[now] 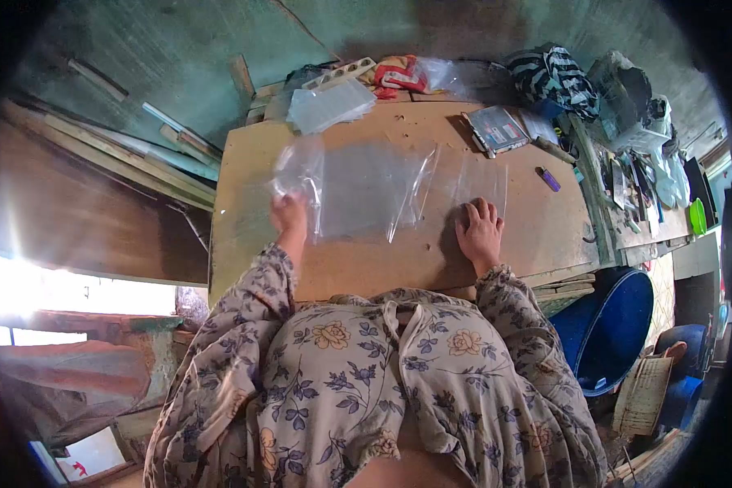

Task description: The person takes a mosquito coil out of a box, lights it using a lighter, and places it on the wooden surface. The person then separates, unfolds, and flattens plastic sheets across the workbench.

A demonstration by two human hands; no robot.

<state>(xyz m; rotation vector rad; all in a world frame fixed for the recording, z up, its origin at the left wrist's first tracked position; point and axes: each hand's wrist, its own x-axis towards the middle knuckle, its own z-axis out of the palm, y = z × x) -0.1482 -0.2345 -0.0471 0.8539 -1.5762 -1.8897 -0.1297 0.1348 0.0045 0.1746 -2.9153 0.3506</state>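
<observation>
Clear plastic (364, 187), in sheets or flat bags, lies across the middle of the wooden tabletop. At its left end, my left hand (289, 213) is closed on a crumpled clear plastic sheet (301, 167); hand and plastic are slightly blurred by motion. Farther right, my right hand (481, 234) rests palm down, fingers stretched out over the near edge of another clear plastic piece (481, 180). I cannot tell whether these pieces are joined.
A stack of clear plastic sheets (331, 106) lies at the back left of the wooden tabletop (358, 272). At the back right are a printed flat packet (496, 130) and a purple lighter (550, 179). A blue barrel (606, 329) stands right of the table.
</observation>
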